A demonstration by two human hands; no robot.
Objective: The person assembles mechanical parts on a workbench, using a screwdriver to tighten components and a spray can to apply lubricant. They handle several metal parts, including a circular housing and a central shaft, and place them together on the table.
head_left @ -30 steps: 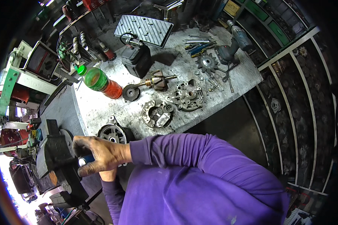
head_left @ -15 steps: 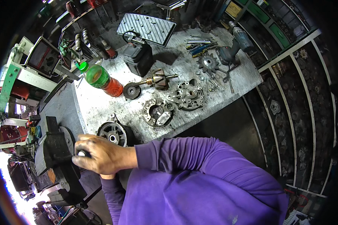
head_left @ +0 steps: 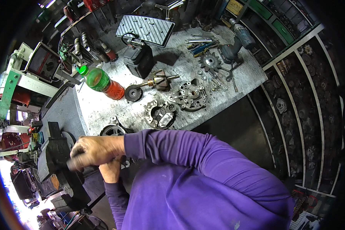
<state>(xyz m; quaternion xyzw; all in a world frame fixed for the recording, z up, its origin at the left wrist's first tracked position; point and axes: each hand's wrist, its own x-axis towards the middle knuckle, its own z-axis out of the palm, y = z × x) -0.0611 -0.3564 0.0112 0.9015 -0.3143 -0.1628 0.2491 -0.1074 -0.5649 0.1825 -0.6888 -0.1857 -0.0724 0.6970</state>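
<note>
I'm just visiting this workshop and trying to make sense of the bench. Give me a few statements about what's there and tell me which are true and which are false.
1. Both hands are at the black bench vise. True: the right hand lies over the left hand there.
2. The plastic bottle stands upright. False: it lies on its side on the workbench.
3. The person wears a purple long-sleeved top. True.
4. The rotor with its copper-coloured shaft is held in the right hand. False: it lies on the bench, apart from both hands.
5. A cordless drill lies near the bench's far right end. True.
</note>
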